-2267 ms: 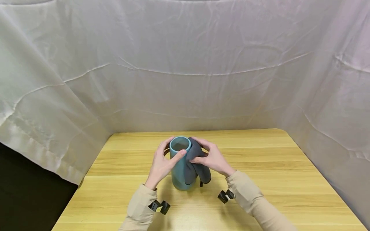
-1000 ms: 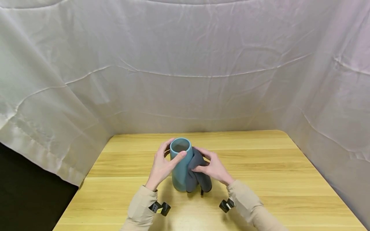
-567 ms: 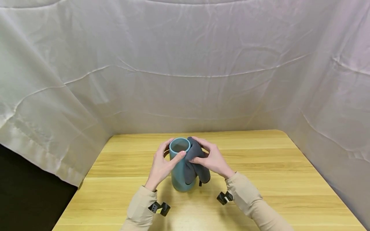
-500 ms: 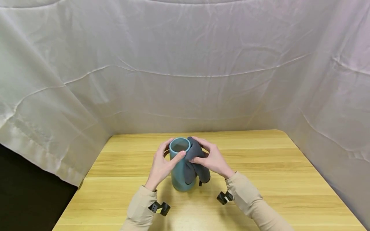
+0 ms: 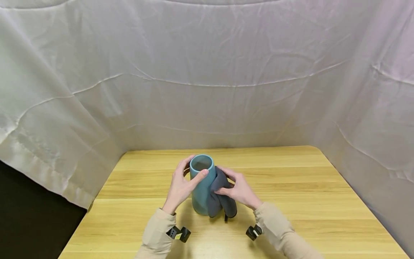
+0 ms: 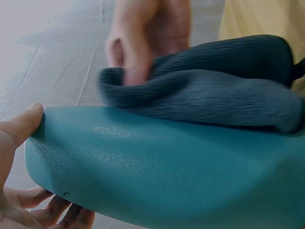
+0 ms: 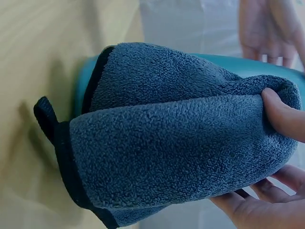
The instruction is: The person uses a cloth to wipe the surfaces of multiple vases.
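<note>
While my left hand (image 5: 181, 187) curls around the upper part of the teal vase (image 5: 201, 190), thumb on the near side close to the rim, the vase stands upright near the middle of the wooden table (image 5: 307, 187). My right hand (image 5: 240, 190) grips a folded dark grey cloth (image 5: 221, 198) and presses it against the right side of the vase

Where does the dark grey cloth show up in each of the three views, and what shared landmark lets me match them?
Head: the grey cloth lies low at centre, pressed on the teal vase's right side by the right hand.
Left wrist: the cloth runs across the upper right, lying along the vase.
Right wrist: the cloth fills the centre, pinched by the right hand.
Shared landmark: the teal vase, beside the cloth in all three.
</note>
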A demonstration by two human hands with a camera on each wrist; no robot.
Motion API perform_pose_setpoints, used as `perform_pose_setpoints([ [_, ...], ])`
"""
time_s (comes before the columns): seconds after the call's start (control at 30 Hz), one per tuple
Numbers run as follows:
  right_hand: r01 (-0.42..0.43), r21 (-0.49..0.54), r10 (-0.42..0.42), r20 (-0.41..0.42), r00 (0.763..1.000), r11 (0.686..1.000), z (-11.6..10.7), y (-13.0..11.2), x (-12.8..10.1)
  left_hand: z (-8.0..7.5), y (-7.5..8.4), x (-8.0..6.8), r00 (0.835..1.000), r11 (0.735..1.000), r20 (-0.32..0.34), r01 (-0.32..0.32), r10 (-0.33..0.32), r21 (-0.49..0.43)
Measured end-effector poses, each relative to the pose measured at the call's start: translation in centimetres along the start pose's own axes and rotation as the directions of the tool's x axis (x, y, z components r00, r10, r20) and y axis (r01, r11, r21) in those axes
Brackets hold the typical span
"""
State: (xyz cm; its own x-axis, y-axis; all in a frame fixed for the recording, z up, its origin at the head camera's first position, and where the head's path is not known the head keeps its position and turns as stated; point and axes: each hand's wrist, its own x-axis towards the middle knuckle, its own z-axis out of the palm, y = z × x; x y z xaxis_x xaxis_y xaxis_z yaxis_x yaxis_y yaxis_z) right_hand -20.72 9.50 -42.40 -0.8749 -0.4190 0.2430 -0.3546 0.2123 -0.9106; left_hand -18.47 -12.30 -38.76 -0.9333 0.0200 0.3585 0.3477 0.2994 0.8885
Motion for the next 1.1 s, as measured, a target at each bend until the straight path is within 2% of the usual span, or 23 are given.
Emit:
perform_pose_setpoints([
  [0.17,-0.035,-0.002,0.035,0.012,0.999,0.999,0.4,1.5,-0.4,0.0,-0.1,0.0,1.0,1.0,0.004,0.002,-0.002,0.003],
  [0.37,-0.047,-0.008,0.047,0.005,0.999,0.999,0.3,1.2,-0.3,0.1,-0.1,0.1,1.0,1.0,-0.003,-0.002,0.002,0.011],
  [0.5,-0.026,0.013,0.026,-0.008,1.0,1.0,0.1,0.2,0.1,0.1,-0.2,0.1,1.0,1.0,-0.005,-0.004,0.004,0.014],
  [0.8,0.099,0.03,-0.098,-0.041,0.994,0.995,-0.5,-2.8,1.2,0.1,-0.2,0.1,1.0,1.0,-0.008,-0.005,0.005,0.004],
  [1.1,0.108,0.001,-0.108,-0.038,0.993,0.994,-0.6,-2.7,1.2,0.0,-0.1,0.0,1.0,1.0,0.005,-0.004,0.004,0.004],
])
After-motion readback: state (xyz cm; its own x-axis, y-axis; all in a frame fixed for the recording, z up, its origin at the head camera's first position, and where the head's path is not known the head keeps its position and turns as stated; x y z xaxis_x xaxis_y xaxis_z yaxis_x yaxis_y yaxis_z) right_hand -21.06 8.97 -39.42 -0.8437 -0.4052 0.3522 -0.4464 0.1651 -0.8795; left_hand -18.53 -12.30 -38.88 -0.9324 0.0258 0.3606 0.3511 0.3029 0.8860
